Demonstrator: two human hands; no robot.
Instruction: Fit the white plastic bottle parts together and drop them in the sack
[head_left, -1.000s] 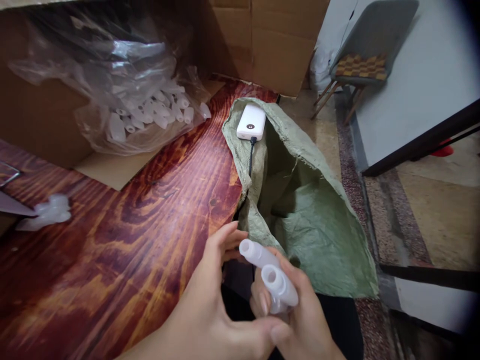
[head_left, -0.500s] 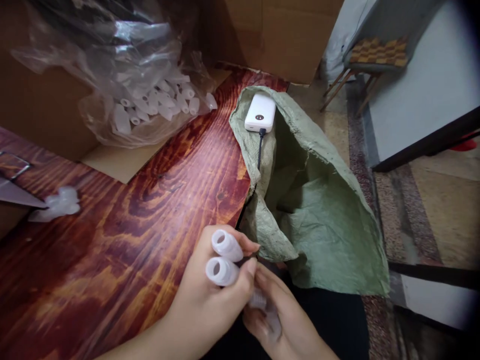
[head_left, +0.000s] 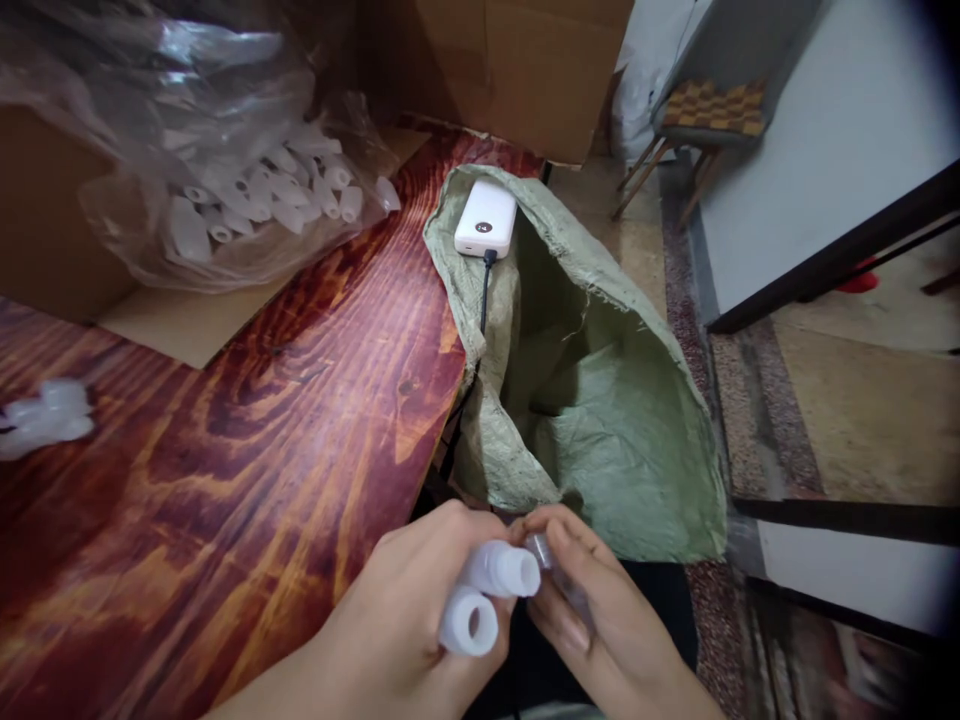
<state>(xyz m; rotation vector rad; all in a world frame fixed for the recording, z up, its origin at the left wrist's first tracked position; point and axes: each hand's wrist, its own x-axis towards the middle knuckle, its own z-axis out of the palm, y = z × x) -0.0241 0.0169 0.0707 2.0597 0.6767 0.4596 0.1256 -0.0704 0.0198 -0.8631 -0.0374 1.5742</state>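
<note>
My left hand (head_left: 427,590) is closed around two translucent white plastic bottles (head_left: 474,622), their open necks facing right. In my right hand (head_left: 592,600) is a clear plastic piece (head_left: 541,550), mostly covered by the fingers; its kind cannot be made out. Both hands are close together at the table's front edge, fingertips nearly meeting. Just beyond them hangs the wide mouth of a green woven sack (head_left: 615,440).
A white power bank (head_left: 486,218) with a black cable lies on the sack's rim. Several white bottles fill a clear plastic bag (head_left: 255,270) in a cardboard box (head_left: 52,200). More white plastic pieces (head_left: 52,415) lie on the wood-grain table (head_left: 337,420). A chair (head_left: 712,110) stands behind.
My left hand has turned, swinging the bottle necks from the left to the right. My right hand has moved slightly up and right. The whole view has shifted.
</note>
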